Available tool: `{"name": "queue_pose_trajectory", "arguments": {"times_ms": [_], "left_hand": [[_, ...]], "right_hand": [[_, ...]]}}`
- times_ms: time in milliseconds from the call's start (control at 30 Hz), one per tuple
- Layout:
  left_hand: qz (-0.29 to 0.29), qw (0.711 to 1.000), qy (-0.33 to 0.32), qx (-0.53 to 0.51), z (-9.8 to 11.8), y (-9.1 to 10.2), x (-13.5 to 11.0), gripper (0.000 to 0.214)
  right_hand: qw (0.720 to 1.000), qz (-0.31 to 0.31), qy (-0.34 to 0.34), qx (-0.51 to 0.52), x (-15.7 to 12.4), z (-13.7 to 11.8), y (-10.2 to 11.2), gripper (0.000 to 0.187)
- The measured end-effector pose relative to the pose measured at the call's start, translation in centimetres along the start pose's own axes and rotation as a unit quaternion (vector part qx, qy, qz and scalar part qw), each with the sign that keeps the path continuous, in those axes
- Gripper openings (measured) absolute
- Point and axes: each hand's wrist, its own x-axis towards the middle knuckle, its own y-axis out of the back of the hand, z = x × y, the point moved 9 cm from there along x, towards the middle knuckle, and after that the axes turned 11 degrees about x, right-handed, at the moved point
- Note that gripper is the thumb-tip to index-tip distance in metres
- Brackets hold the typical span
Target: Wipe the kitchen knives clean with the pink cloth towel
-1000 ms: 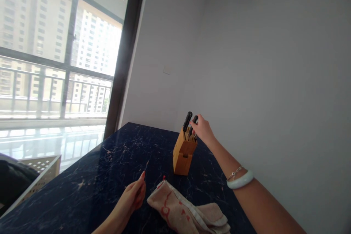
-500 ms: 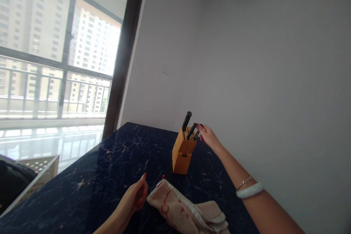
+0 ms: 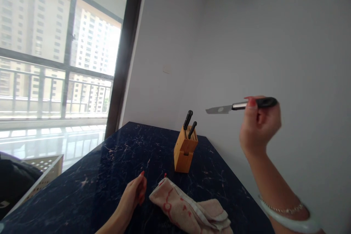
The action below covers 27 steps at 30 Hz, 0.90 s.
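My right hand (image 3: 259,128) is closed around the black and silver handle of a kitchen knife (image 3: 218,109), raised at the right with its blade pointing left. Below and left of the blade, a wooden knife block (image 3: 183,159) stands upright on the dark blue marbled table (image 3: 117,164). Two knives with black handles (image 3: 188,120) stick up from its slots. My left hand (image 3: 134,192) rests low over the table, fingers curled in and thumb up, with nothing visible in it. Just right of it lies a folded beige towel (image 3: 182,208) with red markings.
A grey wall (image 3: 268,44) rises behind and along the right side of the table. On the floor at the left stands a pale perforated basket (image 3: 52,164) with something dark in it. Large windows (image 3: 33,80) fill the left side.
My right hand has drawn the knife out of the block and lifted it up and to the right. My left hand, the towel and the block have hardly moved.
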Motion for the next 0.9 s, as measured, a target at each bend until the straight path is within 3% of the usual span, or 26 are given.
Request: {"name": "queue_pose_trajectory", "arguments": {"times_ms": [67, 133, 233, 333, 400, 567, 700, 800, 900], "left_hand": [[0.001, 1.0, -0.001, -0.007, 0.5, 0.0, -0.4, 0.046], [-0.026, 1.0, -0.003, -0.008, 0.8, -0.8, -0.7, 0.046], [-0.097, 0.995, -0.007, 0.01, 0.6, -2.6, -0.8, 0.05], [-0.16, 0.986, 0.013, 0.037, -0.5, -4.1, -0.6, 0.057], [-0.186, 0.981, 0.033, 0.034, -1.1, -4.7, -0.8, 0.062], [-0.154, 0.987, 0.005, 0.041, -0.6, -4.5, -1.9, 0.05], [-0.117, 0.993, 0.012, 0.032, -1.2, -3.8, -1.8, 0.035], [-0.076, 0.996, 0.051, 0.009, -2.1, -2.3, -0.4, 0.035], [-0.062, 0.995, 0.053, 0.065, -1.9, -1.1, 0.7, 0.033]], "right_hand": [[0.998, 0.019, 0.026, 0.054, -2.9, -2.4, 1.6, 0.014], [0.996, -0.032, -0.002, 0.086, -7.5, -3.0, 1.5, 0.019], [0.961, -0.244, 0.008, 0.132, -16.2, -4.3, -1.6, 0.03], [0.911, -0.378, -0.031, 0.163, -23.3, -4.4, -4.4, 0.037], [0.876, -0.452, -0.05, 0.159, -26.4, -4.3, -6.0, 0.039], [0.816, -0.551, -0.107, 0.138, -29.5, -3.6, -7.2, 0.044], [0.789, -0.586, -0.128, 0.135, -30.5, -3.7, -7.0, 0.052], [0.811, -0.56, -0.149, 0.084, -30.9, -2.9, -6.9, 0.057], [0.835, -0.527, -0.158, -0.016, -31.3, -1.3, -6.6, 0.054]]}}
